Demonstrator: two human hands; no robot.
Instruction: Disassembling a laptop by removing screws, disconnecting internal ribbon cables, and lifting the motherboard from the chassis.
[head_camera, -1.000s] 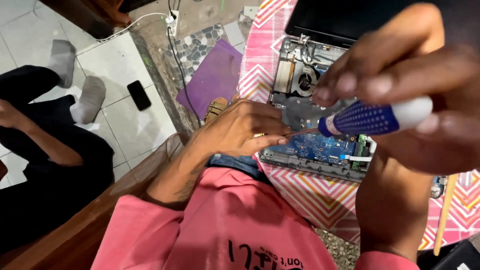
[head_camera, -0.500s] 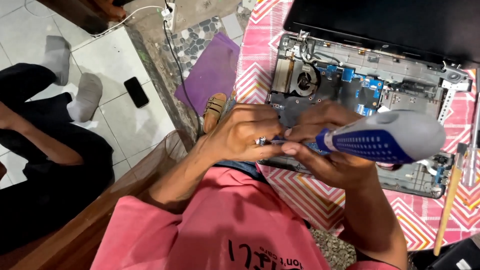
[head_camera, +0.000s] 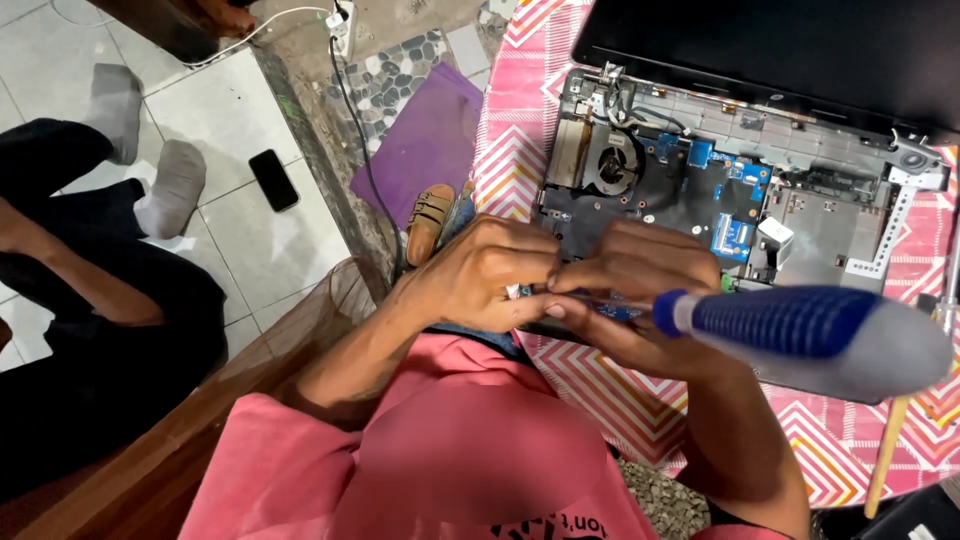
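- right hand (head_camera: 640, 290) closed around a screwdriver (head_camera: 800, 335) with a blue ribbed grip and grey butt; a second ago the handle was up near the lens with the hand high over the board, now it lies low, near level, butt toward the camera
- shaft tip runs under the fingers to where both hands meet; tip itself hidden, can't tell if it sits in a screw
- left hand (head_camera: 490, 275) touching the right one, fingers pinched in on something small at the near edge of the board; the item is too small to name. It has barely moved across the three frames, just curled tighter
- read: tool brought down from a raised carry to the work spot, so the work is now fine fiddling at that near edge, left hand steadying
- just beyond both hands: the opened laptop base (head_camera: 800, 240), circuit board bare, round cooling fan (head_camera: 612, 165) past the left hand's knuckles, on a pink zigzag cloth (head_camera: 520, 110)
- past that, the dark laptop lid (head_camera: 780, 50), tilted back
- far out left of the left hand: purple mat (head_camera: 425, 140), a sandal (head_camera: 430, 222), black phone (head_camera: 273, 180) on floor tiles, another person's socked feet (head_camera: 150, 150)
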